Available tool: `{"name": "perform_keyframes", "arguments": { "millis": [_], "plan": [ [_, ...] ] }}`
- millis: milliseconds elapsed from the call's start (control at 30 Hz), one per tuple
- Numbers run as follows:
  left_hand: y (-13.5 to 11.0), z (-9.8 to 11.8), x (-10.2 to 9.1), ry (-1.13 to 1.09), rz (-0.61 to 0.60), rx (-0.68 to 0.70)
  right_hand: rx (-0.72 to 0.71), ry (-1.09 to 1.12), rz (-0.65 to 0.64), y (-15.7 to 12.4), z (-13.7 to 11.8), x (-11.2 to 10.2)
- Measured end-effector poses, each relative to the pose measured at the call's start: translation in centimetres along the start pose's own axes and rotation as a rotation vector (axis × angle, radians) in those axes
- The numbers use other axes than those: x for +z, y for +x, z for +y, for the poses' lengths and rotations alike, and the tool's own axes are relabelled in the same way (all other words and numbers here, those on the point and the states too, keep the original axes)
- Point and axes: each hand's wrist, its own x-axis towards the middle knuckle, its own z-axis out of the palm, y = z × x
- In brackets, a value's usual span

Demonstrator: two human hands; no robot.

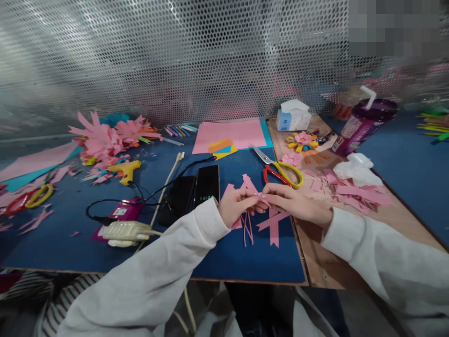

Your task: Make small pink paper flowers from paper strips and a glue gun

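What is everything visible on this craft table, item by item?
pink paper strip: one, pink, pinched between both hands
loose strips: several, pink, below the hands
scissors: two, red-yellow, beyond the hands and far left
phones: two, black, left of the hands
glue gun: one, yellow, left of phones
paper flowers: cluster, pink, back left
tissue box: one, blue-white, back right
cup: one, purple, right of tissue box
left hand: one, bare, on the strip
right hand: one, bare, on the strip
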Motion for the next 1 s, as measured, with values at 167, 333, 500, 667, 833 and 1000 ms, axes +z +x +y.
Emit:
{"name": "perform_keyframes", "arguments": {
  "millis": [167,333,500,667,833,1000],
  "plan": [
    [0.04,-0.02,0.09,-0.007,0.004,-0.029,-0.047,-0.019,-0.022,-0.05,0.01,0.14],
    [0.0,0.07,0.0,-0.021,-0.016,-0.036,-0.084,-0.054,-0.004,-0.1,-0.1,0.27],
    [-0.01,0.06,-0.04,-0.015,-0.036,-0.025,-0.101,-0.054,0.012,-0.12,-0.1,0.45],
    [-0.07,-0.06,-0.04,0.04,-0.031,0.041,-0.099,-0.032,0.004,-0.28,-0.17,0.62],
    [-0.2,0.01,0.03,0.102,-0.041,0.094,-0.094,-0.03,-0.012,-0.33,-0.09,0.63],
    [-0.34,0.08,0.22,0.144,-0.022,0.128,-0.084,-0.019,-0.015,-0.06,0.37,0.69]
  ]
}}
